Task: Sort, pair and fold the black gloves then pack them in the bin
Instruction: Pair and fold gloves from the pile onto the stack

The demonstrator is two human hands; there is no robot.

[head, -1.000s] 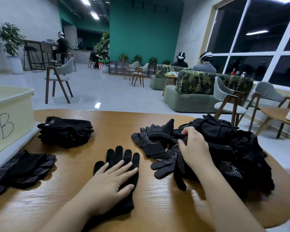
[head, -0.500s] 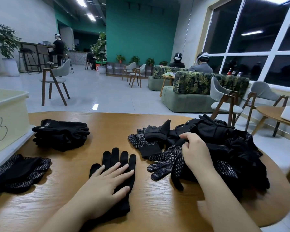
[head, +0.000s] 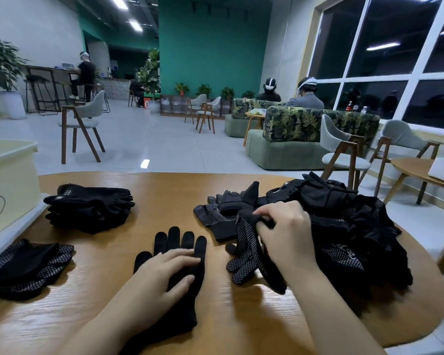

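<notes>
Pairing step: left hand (head: 159, 274) flat on plain glove (head: 176, 257), right hand (head: 285, 234) pinching dotted glove (head: 244, 252) from unsorted heap (head: 344, 226); next needs plain mate.

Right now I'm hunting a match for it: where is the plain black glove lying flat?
In the head view the plain black glove lies low centre on the table, under the left hand, just left of the unsorted pile.

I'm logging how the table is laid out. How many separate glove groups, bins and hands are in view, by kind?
Single glove laid flat: 1
Sorted stacks: 2
Unsorted heap: 1
Bin: 1
Hands, left hand and right hand: 2
Total: 7
</notes>
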